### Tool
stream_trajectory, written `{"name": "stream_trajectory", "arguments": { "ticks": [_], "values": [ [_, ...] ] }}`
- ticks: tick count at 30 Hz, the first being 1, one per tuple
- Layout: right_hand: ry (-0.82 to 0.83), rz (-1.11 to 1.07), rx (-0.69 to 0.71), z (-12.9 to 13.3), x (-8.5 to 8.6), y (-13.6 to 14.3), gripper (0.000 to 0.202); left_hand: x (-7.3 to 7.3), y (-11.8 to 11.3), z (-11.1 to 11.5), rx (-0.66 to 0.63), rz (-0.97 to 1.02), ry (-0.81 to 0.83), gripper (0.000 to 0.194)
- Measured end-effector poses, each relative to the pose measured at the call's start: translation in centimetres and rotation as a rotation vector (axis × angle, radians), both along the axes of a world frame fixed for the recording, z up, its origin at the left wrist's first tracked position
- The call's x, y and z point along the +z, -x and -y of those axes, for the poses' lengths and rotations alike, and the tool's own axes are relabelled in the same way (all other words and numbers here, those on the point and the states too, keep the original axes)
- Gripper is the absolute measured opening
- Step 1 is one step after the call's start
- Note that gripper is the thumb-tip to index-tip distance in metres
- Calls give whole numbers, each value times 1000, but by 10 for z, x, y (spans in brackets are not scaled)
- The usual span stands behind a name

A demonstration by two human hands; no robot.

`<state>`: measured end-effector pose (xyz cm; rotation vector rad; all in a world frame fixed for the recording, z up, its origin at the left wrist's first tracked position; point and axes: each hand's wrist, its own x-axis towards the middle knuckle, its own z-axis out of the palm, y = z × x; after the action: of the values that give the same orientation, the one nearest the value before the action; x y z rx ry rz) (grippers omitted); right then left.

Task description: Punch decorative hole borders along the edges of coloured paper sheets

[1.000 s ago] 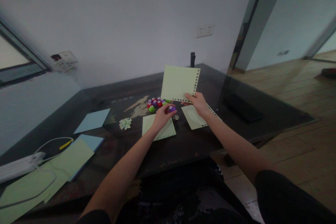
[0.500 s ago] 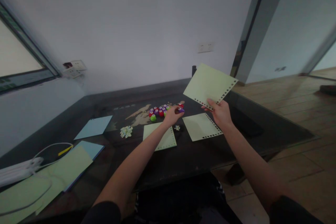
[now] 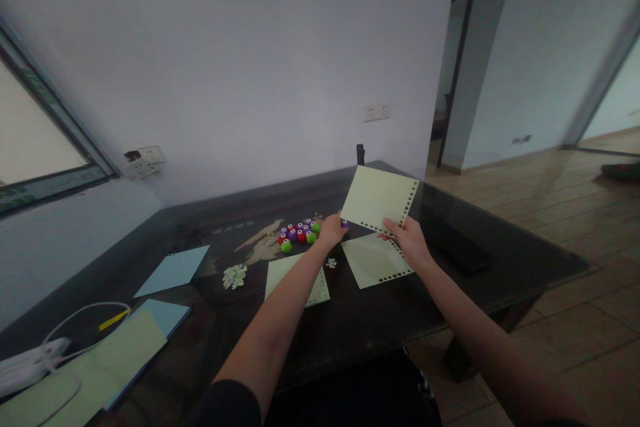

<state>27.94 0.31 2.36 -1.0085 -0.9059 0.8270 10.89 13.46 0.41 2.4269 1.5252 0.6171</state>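
Observation:
My right hand (image 3: 409, 240) pinches a pale green paper sheet (image 3: 377, 195) by its lower corner, thumb on top. Small shaped holes run along two of its edges. My left hand (image 3: 331, 231) is closed beside the sheet's left corner, around a small purple craft punch (image 3: 345, 223), mostly hidden by the fingers and paper. Left of that hand stand several red, purple and green craft punches (image 3: 301, 235). Beneath the raised sheet lies another punched sheet (image 3: 373, 263). A third sheet (image 3: 283, 273) is partly under my left forearm.
Small paper cut-outs form a pile (image 3: 235, 276) and a smaller heap (image 3: 331, 263) on the dark table (image 3: 350, 327). At left are a blue sheet (image 3: 175, 270), stacked green paper (image 3: 120, 347) and a white power strip (image 3: 30, 367) with its cable. A dark flat object (image 3: 460, 247) lies right.
My right hand has lowered the held sheet and brought it left, towards my left hand. The sheet's corner now meets the left hand's fingers. The camera view has shifted slightly.

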Motion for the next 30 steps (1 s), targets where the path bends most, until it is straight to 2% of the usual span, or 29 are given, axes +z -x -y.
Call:
{"name": "stream_trajectory", "arguments": {
  "ticks": [5, 9, 15, 19, 21, 24, 28, 30],
  "values": [
    [1, 23, -6, 1, 1, -1, 36, -8, -4, -4, 38, -82, 16, 26],
    [-3, -9, -20, 2, 3, -1, 36, -11, -6, -4, 43, -69, 1, 24],
    [7, -10, 14, 5, 7, 1, 33, -6, -6, 4, 4, 33, -66, 31],
    [27, -4, 32, 5, 7, 1, 31, -1, 8, 16, -27, 123, -94, 31],
    [34, 13, 52, 4, 6, 1, 29, 3, 18, 24, -35, 225, -81, 29],
    [56, 48, 110, 3, 2, 1, 25, 10, 34, 43, -48, 533, 52, 20],
    [124, 66, 226, 5, -2, 3, 26, 17, 51, 76, -51, 773, 239, 33],
    [161, 97, 292, 8, -1, 5, 29, 18, 58, 90, -53, 813, 260, 32]
  ]
}}
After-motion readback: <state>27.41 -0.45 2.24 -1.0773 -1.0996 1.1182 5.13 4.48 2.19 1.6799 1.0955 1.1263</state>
